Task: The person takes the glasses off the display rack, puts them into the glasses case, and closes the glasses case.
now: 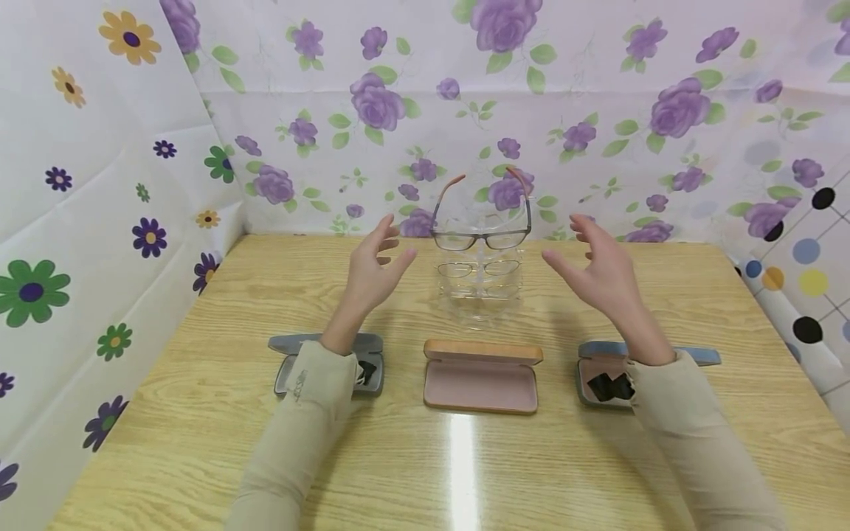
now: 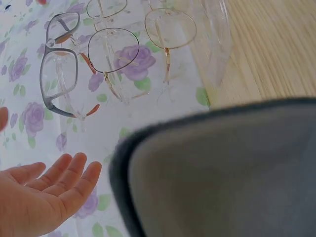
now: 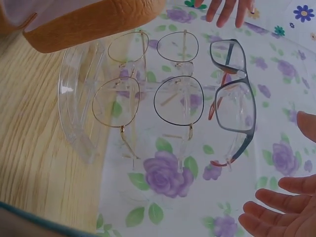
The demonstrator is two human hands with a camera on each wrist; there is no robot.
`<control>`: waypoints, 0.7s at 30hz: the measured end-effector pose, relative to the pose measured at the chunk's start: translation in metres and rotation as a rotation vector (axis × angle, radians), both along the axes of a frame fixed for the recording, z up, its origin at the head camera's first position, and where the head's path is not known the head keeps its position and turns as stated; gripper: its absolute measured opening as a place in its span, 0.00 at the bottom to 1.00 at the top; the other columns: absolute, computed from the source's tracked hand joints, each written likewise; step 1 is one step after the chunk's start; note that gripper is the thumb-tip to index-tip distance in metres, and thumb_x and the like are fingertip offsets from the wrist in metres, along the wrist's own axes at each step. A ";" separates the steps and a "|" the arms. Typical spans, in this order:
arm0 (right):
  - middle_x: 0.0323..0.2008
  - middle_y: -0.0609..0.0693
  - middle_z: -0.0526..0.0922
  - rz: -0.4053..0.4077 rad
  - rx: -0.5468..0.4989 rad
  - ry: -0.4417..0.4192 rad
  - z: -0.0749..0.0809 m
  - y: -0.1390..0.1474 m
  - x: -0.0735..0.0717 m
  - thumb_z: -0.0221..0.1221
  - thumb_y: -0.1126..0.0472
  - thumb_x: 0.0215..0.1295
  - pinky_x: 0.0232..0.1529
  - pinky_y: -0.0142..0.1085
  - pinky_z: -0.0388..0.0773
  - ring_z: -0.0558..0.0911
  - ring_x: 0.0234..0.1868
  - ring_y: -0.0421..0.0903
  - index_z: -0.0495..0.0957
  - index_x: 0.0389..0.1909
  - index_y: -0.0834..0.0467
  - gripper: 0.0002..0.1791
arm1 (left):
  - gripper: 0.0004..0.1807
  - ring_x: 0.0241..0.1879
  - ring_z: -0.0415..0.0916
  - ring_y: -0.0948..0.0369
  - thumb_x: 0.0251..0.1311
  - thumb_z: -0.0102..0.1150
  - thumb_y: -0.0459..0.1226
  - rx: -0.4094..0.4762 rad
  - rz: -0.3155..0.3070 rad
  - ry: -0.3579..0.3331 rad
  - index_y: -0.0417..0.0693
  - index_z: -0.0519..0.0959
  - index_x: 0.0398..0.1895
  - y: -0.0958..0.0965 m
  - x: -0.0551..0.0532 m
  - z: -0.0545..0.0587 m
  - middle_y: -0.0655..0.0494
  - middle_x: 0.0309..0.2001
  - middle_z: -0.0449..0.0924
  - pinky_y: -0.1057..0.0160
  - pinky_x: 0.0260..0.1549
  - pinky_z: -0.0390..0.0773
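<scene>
A clear display stand [image 1: 474, 321] in the head view holds three pairs of eyeglasses, one above another. On top sit dark-framed eyeglasses [image 1: 479, 237] with orange-brown temple tips. Below them are thin dark wire-rimmed eyeglasses [image 3: 178, 101] and gold wire-rimmed eyeglasses [image 3: 116, 101], both plain in the right wrist view. My left hand [image 1: 375, 267] is raised at the left of the stand, fingers and thumb apart, holding nothing. On the other side my right hand [image 1: 598, 265] hovers likewise, palm inward and free. Both hands stay apart from the glasses.
Three opened eyeglass cases lie in front of the stand: a grey-blue case [image 1: 284, 375] under my left forearm, a brown case [image 1: 481, 387] with pink lining in the middle, and a blue case [image 1: 700, 356] with a black cloth [image 1: 606, 386] by my right forearm. Flowered sheeting [image 1: 425, 147] rises behind.
</scene>
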State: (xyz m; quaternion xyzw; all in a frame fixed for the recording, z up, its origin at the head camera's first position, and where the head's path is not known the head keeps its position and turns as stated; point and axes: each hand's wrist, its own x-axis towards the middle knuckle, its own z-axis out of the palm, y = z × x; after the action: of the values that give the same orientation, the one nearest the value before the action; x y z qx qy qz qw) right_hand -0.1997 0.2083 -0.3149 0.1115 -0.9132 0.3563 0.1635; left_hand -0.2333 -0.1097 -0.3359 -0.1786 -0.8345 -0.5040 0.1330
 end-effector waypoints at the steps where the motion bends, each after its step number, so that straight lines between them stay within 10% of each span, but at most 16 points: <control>1: 0.58 0.64 0.67 -0.002 -0.008 0.000 0.000 -0.001 -0.002 0.58 0.48 0.60 0.50 0.53 0.68 0.68 0.56 0.61 0.59 0.65 0.63 0.37 | 0.35 0.53 0.69 0.46 0.59 0.57 0.39 0.015 0.005 -0.006 0.38 0.56 0.67 0.001 -0.002 0.000 0.41 0.56 0.69 0.51 0.47 0.73; 21: 0.46 0.66 0.75 0.023 -0.082 0.056 -0.011 -0.017 -0.037 0.51 0.54 0.67 0.43 0.51 0.73 0.75 0.46 0.60 0.66 0.59 0.68 0.26 | 0.30 0.31 0.71 0.64 0.61 0.55 0.35 0.253 0.004 -0.255 0.43 0.60 0.66 0.022 -0.025 0.003 0.44 0.44 0.76 0.61 0.31 0.76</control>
State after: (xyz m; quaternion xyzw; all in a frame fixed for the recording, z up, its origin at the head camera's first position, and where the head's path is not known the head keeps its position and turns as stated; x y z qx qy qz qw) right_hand -0.2366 0.1911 -0.3255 0.1252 -0.8914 0.3922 0.1895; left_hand -0.2587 -0.0875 -0.3330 -0.0934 -0.7750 -0.6232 0.0485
